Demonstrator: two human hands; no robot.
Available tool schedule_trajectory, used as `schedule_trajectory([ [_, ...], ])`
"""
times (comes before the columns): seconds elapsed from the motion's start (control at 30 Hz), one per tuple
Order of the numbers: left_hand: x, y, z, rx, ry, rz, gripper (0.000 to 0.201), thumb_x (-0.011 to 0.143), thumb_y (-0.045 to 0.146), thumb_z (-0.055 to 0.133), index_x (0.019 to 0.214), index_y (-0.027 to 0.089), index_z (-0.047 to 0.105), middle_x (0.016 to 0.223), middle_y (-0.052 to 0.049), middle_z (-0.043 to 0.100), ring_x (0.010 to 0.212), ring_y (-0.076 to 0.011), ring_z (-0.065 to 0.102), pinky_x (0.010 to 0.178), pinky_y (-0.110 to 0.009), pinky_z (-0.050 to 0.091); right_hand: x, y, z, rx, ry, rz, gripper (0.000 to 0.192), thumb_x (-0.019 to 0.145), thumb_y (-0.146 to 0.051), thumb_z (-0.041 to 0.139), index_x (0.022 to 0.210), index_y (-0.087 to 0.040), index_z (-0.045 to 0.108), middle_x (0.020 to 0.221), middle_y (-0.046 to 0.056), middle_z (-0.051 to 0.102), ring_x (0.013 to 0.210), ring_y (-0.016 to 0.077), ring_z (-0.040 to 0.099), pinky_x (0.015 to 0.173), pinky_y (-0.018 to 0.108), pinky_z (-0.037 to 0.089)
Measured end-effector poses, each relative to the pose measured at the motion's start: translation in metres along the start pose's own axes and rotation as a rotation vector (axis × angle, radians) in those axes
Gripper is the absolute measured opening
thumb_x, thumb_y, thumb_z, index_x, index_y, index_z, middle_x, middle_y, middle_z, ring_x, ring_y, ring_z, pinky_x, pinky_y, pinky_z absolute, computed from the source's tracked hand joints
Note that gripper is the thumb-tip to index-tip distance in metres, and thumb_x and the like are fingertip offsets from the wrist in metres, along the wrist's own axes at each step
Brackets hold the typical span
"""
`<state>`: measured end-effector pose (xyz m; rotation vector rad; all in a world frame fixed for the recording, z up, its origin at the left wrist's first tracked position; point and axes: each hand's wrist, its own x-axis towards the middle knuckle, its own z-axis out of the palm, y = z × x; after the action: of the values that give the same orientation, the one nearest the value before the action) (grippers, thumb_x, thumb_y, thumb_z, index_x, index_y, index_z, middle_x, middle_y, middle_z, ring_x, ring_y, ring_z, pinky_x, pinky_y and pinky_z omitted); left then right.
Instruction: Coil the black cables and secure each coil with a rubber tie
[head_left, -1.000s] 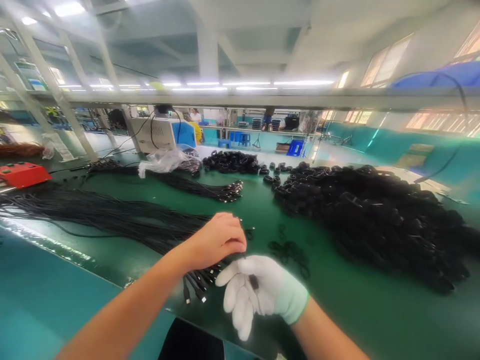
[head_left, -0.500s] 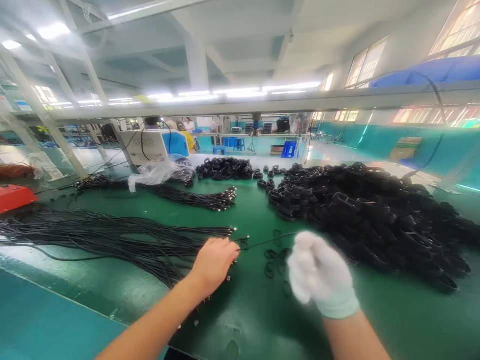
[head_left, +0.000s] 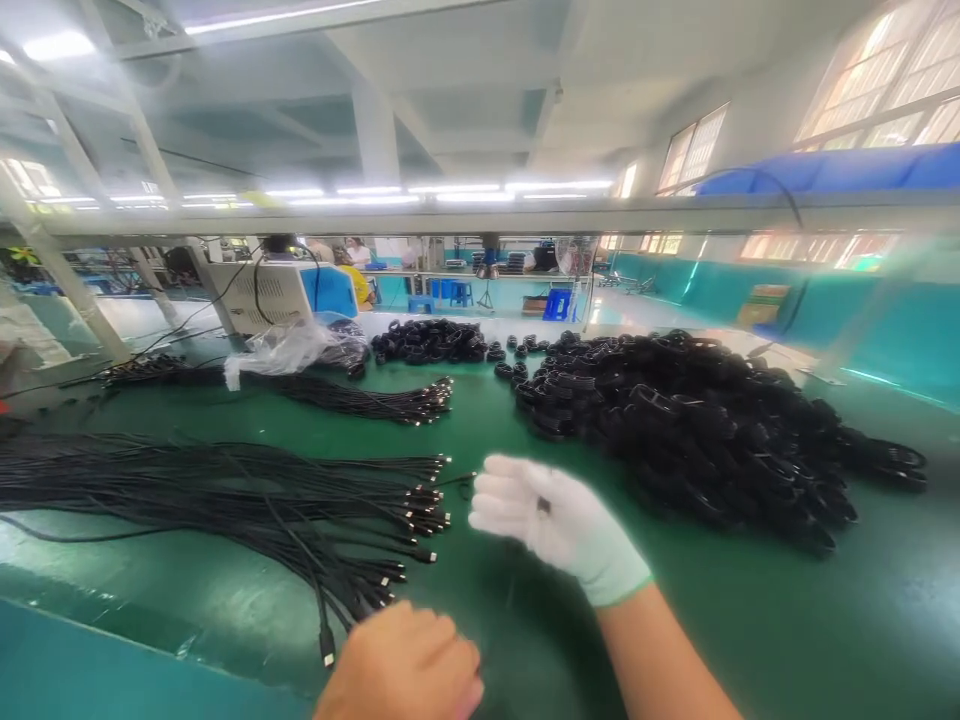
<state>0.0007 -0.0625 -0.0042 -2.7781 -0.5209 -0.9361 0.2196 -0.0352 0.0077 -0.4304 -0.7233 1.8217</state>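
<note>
My right hand [head_left: 555,520], in a white glove, reaches over the green table with its fingers stretched out to the left. A small dark patch shows on the glove; I cannot tell whether it is a mark or a small object. By its fingertips lies a thin black cable end. My left hand [head_left: 405,665] is bare and closed at the bottom of the view; what it holds, if anything, is hidden. Just beyond it spreads a bundle of black cables [head_left: 262,490], their metal-tipped plugs pointing right. One plug [head_left: 327,645] lies close to the left hand.
A large heap of coiled black cables [head_left: 697,430] covers the right side of the table [head_left: 480,400]. Farther back lie a smaller pile of coils [head_left: 431,341], another cable bundle [head_left: 360,398] and a clear plastic bag [head_left: 274,350]. A white and blue machine [head_left: 262,292] stands behind.
My left hand has drawn back toward me, away from the cable tips. The right hand has moved left and its fingers have straightened. The view has shifted slightly right.
</note>
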Motion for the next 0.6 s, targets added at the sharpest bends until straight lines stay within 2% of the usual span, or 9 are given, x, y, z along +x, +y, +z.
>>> schedule_trajectory([
  [0.03,0.010,-0.007,-0.011,-0.041,0.002,-0.075,0.030,0.092,0.023,0.036,0.073,0.020,0.059,0.058,0.002,0.057,0.050,-0.0121,0.048,0.051,-0.025,0.032,0.001,0.007,0.002,-0.047,-0.019,0.046,0.026,0.082,-0.033,0.060,0.098,-0.012,0.058,0.078,0.005,0.061,0.072,0.0161,0.060,0.081,0.041,0.046],
  [0.1,0.033,-0.026,-0.032,-0.116,-0.113,-0.219,0.020,0.090,0.025,0.045,0.080,0.021,0.062,0.070,0.002,0.063,0.063,-0.0122,0.055,0.059,-0.023,0.037,0.002,0.021,0.008,-0.107,-0.107,0.150,0.036,0.080,-0.036,0.063,0.104,-0.010,0.058,0.088,0.012,0.065,0.081,0.0223,0.064,0.086,0.049,0.043],
  [0.2,0.060,-0.052,-0.044,-0.229,-0.252,-0.363,0.015,0.087,0.024,0.052,0.079,0.023,0.064,0.077,0.004,0.064,0.071,-0.0110,0.057,0.065,-0.021,0.039,0.001,0.035,0.017,-0.106,-0.263,0.267,0.049,0.077,-0.042,0.065,0.111,-0.008,0.056,0.100,0.020,0.065,0.090,0.0289,0.065,0.089,0.056,0.039],
  [0.3,0.071,-0.064,-0.037,-0.328,-0.293,-0.429,0.015,0.086,0.025,0.053,0.076,0.022,0.064,0.078,0.004,0.063,0.072,-0.0104,0.056,0.065,-0.020,0.040,0.000,0.041,0.022,-0.089,-0.304,0.304,0.053,0.076,-0.040,0.067,0.114,-0.007,0.055,0.103,0.023,0.065,0.094,0.0312,0.065,0.088,0.058,0.040],
  [0.47,0.070,-0.068,-0.015,-0.435,-0.306,-0.496,0.015,0.084,0.027,0.054,0.074,0.020,0.064,0.075,0.004,0.062,0.070,-0.0113,0.056,0.064,-0.020,0.041,0.000,0.048,0.022,-0.039,-0.308,0.344,0.050,0.077,-0.036,0.065,0.115,-0.006,0.054,0.103,0.020,0.065,0.098,0.0329,0.062,0.086,0.059,0.041],
  [0.53,0.063,-0.073,-0.004,-0.490,-0.326,-0.491,0.019,0.086,0.026,0.050,0.075,0.019,0.063,0.076,0.003,0.064,0.070,-0.0116,0.057,0.062,-0.020,0.042,0.001,0.048,0.023,0.028,-0.308,0.326,0.048,0.075,-0.037,0.067,0.111,-0.008,0.054,0.093,0.014,0.065,0.089,0.0286,0.064,0.084,0.059,0.041],
  [0.6,0.050,-0.079,0.010,-0.468,-0.316,-0.453,0.024,0.089,0.022,0.042,0.077,0.018,0.062,0.075,0.003,0.065,0.069,-0.0121,0.058,0.059,-0.019,0.042,0.001,0.044,0.025,0.104,-0.284,0.269,0.042,0.074,-0.038,0.069,0.104,-0.012,0.054,0.080,0.004,0.061,0.075,0.0199,0.062,0.083,0.055,0.042],
])
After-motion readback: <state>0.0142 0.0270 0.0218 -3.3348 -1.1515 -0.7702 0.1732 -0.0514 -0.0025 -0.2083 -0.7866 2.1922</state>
